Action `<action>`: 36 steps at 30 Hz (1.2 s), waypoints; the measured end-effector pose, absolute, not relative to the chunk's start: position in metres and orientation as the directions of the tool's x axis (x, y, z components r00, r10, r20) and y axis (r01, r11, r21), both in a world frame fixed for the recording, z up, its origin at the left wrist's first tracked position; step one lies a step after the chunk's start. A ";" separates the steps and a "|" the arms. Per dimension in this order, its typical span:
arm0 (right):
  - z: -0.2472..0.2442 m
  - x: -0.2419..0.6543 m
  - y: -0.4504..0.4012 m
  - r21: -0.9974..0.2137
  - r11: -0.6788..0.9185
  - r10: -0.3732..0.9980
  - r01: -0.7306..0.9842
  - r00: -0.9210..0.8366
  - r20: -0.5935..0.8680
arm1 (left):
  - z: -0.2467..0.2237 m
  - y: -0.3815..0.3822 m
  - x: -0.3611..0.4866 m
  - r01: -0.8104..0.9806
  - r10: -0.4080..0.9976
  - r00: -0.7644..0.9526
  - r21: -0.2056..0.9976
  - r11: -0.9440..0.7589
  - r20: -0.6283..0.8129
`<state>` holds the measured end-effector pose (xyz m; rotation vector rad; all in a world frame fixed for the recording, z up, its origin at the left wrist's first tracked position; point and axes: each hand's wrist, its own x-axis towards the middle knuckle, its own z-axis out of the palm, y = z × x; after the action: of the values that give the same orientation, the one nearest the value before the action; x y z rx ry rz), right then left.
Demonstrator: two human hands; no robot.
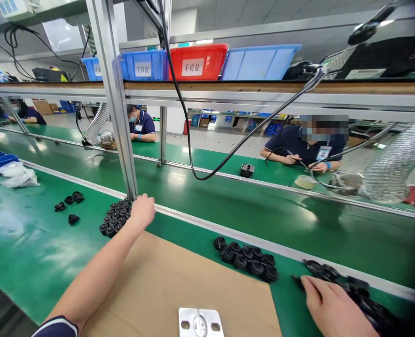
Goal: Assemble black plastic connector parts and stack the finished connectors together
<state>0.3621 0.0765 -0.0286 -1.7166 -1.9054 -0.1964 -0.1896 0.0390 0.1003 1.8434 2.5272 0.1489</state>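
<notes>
My left hand [143,211] reaches to the far edge of the bench, its fingers curled at the right side of a tight block of small round black parts [113,219]. Whatever those fingers hold is hidden behind the hand. At the lower right, my right hand [333,304] pinches a small black plastic part [297,282] between thumb and fingers, beside a loose pile of black parts [365,295]. Between the hands stands a group of black round caps [246,257]. A silver metal fixture [200,323] with two slots lies on the brown board [179,271].
A metal post [114,103] rises beside my left hand. Several loose black pieces [73,219] lie on the green mat to the left. Behind the rail [193,222] runs a green conveyor [200,192]. A black cable [189,154] hangs overhead. Co-workers sit opposite.
</notes>
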 end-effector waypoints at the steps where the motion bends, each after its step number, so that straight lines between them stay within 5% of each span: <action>1: -0.025 0.361 0.075 -0.286 0.150 0.893 0.947 -0.006 0.451 | 0.100 0.040 -0.205 0.925 0.925 -0.378 0.053 0.377 0.026; 8: 0.017 0.343 0.053 -0.591 -0.025 0.982 0.806 0.130 0.135 | 0.085 0.040 -0.249 0.892 0.883 -0.449 -0.006 0.452 -0.135; 14: 0.023 0.356 0.039 -0.581 0.058 0.993 0.811 0.012 0.116 | 0.067 0.051 -0.203 0.987 0.985 -0.156 0.036 0.159 -0.072; 20: 0.027 0.357 0.035 -0.538 0.118 0.986 0.834 -0.035 0.162 | 0.042 0.034 -0.119 0.955 0.979 0.205 0.220 -0.198 -0.012; 25: 0.036 0.346 0.024 -0.504 0.232 0.971 0.832 -0.232 0.064 | 0.030 0.023 -0.094 0.913 0.984 0.175 0.372 -0.168 0.015; 36: 0.046 0.363 0.009 -0.526 0.231 0.907 0.818 -0.376 -0.187 | 0.050 0.011 -0.077 0.772 0.994 0.102 0.626 -0.111 0.050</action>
<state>0.3629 0.0089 0.0457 -1.6543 -2.3356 0.8413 -0.0769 0.0113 0.0497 1.9402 1.7206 0.6609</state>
